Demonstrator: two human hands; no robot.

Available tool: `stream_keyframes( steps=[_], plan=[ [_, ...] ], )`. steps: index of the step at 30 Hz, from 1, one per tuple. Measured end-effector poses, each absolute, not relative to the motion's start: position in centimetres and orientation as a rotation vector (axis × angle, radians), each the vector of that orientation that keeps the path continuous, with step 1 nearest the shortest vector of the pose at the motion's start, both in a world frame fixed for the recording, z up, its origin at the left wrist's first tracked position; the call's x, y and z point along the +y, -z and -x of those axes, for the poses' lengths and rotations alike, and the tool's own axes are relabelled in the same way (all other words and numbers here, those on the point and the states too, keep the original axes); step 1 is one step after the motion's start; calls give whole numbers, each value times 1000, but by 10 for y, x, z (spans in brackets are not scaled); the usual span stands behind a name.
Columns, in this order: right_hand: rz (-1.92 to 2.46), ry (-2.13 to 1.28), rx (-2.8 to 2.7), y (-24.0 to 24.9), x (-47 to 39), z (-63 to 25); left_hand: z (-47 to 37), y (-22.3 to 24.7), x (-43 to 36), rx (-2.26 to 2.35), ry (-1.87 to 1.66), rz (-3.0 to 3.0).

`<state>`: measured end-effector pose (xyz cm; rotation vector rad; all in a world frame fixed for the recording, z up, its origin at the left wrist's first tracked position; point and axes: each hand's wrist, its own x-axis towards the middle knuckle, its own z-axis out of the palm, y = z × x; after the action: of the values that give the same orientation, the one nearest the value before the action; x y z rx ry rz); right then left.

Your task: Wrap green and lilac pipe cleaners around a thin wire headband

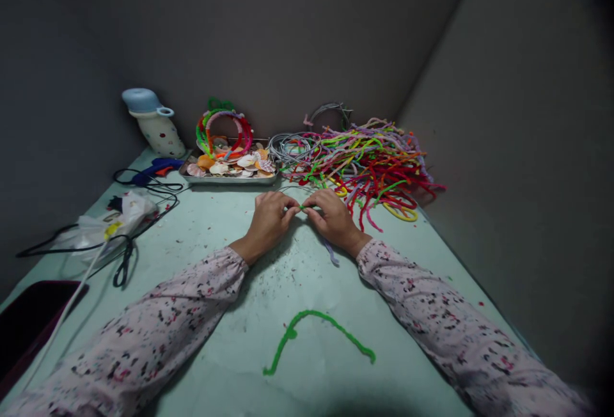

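Note:
My left hand (272,217) and my right hand (332,215) meet fingertip to fingertip over the middle of the table. Between them both pinch a short bit of green pipe cleaner (302,207), mostly hidden by the fingers. Closer to me, a longer green pipe cleaner (326,317) lies bent into an arch on the tabletop. A pale purple strand (330,253) sticks out below my right hand. Just beyond the fingers runs a thin grey wire, partly covered by the hands.
Behind my hands stand a metal tray (230,180) of seashells with colourful wrapped rings (224,132), coiled grey wire (293,148) and a heap of pipe cleaners (374,161). At left are a bottle (156,124), a glue gun (156,171), black cable (125,260), plastic bag (129,212) and dark bin (36,321).

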<state>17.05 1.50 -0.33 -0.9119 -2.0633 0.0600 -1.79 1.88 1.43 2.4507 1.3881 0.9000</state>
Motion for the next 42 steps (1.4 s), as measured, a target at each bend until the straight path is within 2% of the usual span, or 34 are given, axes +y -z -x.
stream_keyframes(
  steps=[23, 32, 42],
  plan=[
    [915, -83, -2105, 8, 17, -171, 18, -12, 23, 1349, -759, -2462],
    [934, -110, -2097, 6, 18, -172, 18, -10, 21, 1381, -882, -2437],
    [932, -135, -2105, 4, 16, -171, 17, -11, 22, 1340, -793, -2408]
  ],
)
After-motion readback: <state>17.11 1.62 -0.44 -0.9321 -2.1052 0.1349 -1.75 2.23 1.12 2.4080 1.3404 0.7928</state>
